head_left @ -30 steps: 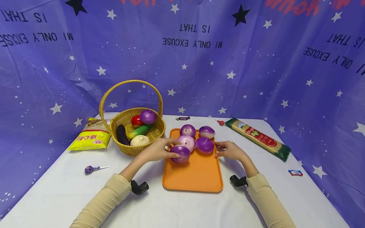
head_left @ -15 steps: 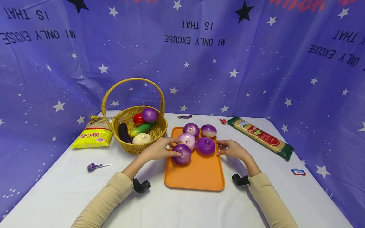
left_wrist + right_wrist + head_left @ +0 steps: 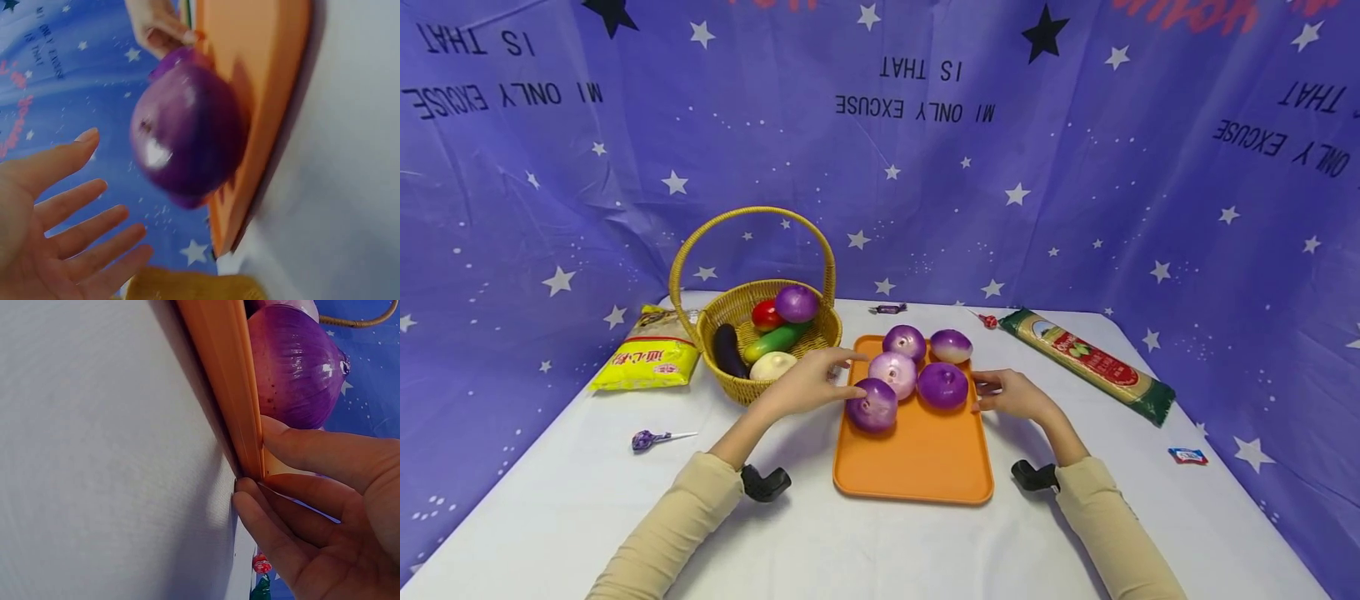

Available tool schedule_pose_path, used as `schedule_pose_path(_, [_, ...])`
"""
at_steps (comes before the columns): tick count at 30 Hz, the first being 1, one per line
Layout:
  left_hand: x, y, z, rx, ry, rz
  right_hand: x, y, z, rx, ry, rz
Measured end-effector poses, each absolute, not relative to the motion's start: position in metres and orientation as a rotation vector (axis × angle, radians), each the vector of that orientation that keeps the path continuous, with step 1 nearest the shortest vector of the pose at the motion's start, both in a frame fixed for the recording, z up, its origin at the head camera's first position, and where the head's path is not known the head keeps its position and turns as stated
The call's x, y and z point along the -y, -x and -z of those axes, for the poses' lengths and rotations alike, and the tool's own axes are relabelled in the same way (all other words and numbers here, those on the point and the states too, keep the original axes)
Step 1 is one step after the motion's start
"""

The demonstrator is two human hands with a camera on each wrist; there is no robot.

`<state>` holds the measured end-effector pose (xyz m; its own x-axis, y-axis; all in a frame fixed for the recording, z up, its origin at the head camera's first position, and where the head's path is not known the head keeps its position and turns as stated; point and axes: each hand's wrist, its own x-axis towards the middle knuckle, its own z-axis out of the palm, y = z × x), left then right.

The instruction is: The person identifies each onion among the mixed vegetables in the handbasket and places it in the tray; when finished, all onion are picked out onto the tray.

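Several purple onions lie on an orange tray (image 3: 913,467). My left hand (image 3: 808,385) is just left of the nearest-left onion (image 3: 872,406); in the left wrist view its fingers are spread and apart from that onion (image 3: 190,131). At the tray's right side, my right hand (image 3: 1011,394) pinches the edge. The right wrist view has its thumb on the rim and its fingers against the outer side, close by a purple onion (image 3: 297,369). A paler onion (image 3: 892,375), two farther onions (image 3: 904,343) and a deep purple onion (image 3: 943,386) fill the tray's far half.
Behind my left hand stands a wicker basket (image 3: 737,387) holding an eggplant, a tomato, another onion and other vegetables. A yellow bag (image 3: 647,358) is left of it, a lollipop (image 3: 655,440) nearer. Right are a long noodle pack (image 3: 1090,362) and a small candy (image 3: 1187,456).
My left hand has let go of the near-left onion and drawn back slightly left, its fingers opening. The onion stays on the tray. My right hand keeps its place at the tray's edge.
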<state>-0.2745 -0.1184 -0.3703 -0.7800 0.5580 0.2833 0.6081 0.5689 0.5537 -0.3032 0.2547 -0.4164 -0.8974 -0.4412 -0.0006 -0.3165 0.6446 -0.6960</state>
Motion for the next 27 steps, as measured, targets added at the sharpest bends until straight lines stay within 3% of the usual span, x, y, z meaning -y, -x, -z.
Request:
schedule_pose_path(11, [0.158, 0.298, 0.321, 2.665, 0.939, 0.900, -0.255, 0.303, 0.417, -2.691, 0.633, 1.087])
schedule_pose_path(27, [0.195, 0.386, 0.302, 2.906, 0.637, 0.717, -0.257, 0.304, 0.417, -2.673, 0.640, 1.121])
